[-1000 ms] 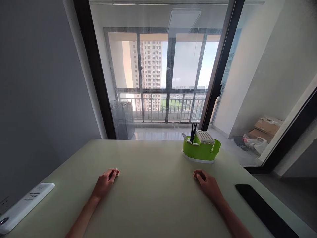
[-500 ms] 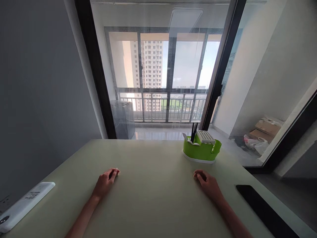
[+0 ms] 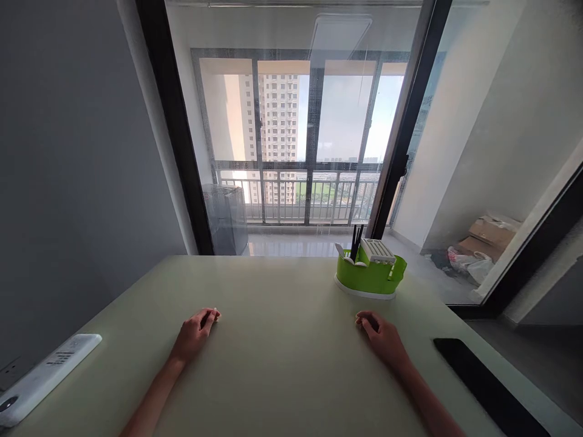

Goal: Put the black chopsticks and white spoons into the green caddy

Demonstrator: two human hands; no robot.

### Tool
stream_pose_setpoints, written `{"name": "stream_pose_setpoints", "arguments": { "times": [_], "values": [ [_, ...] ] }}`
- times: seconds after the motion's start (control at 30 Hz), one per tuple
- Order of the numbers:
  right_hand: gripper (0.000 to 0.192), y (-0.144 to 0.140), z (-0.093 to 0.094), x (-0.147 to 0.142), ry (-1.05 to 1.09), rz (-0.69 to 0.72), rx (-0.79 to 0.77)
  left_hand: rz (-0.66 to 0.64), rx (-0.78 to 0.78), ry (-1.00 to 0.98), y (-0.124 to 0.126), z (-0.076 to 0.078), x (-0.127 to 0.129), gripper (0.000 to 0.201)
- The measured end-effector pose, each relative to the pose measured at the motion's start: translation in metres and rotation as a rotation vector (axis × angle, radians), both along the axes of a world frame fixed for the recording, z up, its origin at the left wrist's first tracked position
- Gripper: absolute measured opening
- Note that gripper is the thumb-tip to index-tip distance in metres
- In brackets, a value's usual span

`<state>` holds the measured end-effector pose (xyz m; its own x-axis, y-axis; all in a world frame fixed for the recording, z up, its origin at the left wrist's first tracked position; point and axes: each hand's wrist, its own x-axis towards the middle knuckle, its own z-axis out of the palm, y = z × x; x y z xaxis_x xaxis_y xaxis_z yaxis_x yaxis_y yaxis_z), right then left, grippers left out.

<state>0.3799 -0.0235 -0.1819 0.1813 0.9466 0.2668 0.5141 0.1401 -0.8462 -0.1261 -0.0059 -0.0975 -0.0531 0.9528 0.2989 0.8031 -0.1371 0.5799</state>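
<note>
The green holder [image 3: 370,276] stands on the pale table [image 3: 282,364], toward its far right part, close to the glass. It is a low green tub on a white base, with 2 or so dark sticks standing upright in it and a white slotted piece lying across its top.

The right hand [image 3: 381,337] rests on the table just in front of the holder, near it but not touching it. Its fingers are curled loosely inward, palm down, holding nothing. The left hand [image 3: 194,333] lies on the table well apart from the right one, to the left of the middle, also palm down with the fingers drawn in and nothing in its grasp. Both forearms run back toward the near edge.

At the near left corner lies a white power strip [image 3: 43,377], set aslant. At the near right edge lies a flat black slab [image 3: 487,388], also aslant. Beyond the table a large window [image 3: 300,133] looks onto a balcony with a railing [image 3: 296,194], and cardboard boxes [image 3: 489,233] lie on the floor to the right.
</note>
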Motion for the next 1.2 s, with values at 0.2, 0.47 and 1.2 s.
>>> {"name": "stream_pose_setpoints", "arguments": {
  "times": [0.2, 0.47, 1.2],
  "values": [
    [0.037, -0.001, 0.0004, 0.0004, -0.005, -0.011, -0.001, -0.008, 0.013, -0.01, 0.0003, -0.0015, -0.001, 0.043],
    [0.037, -0.002, 0.0001, 0.001, -0.022, -0.006, -0.008, -0.017, 0.002, 0.001, 0.0018, -0.0073, -0.0051, 0.043],
    [0.037, -0.0001, -0.0041, 0.0027, -0.032, 0.003, -0.006, 0.0, 0.0, 0.005, 0.0015, -0.0067, -0.0031, 0.043]
  ]
}}
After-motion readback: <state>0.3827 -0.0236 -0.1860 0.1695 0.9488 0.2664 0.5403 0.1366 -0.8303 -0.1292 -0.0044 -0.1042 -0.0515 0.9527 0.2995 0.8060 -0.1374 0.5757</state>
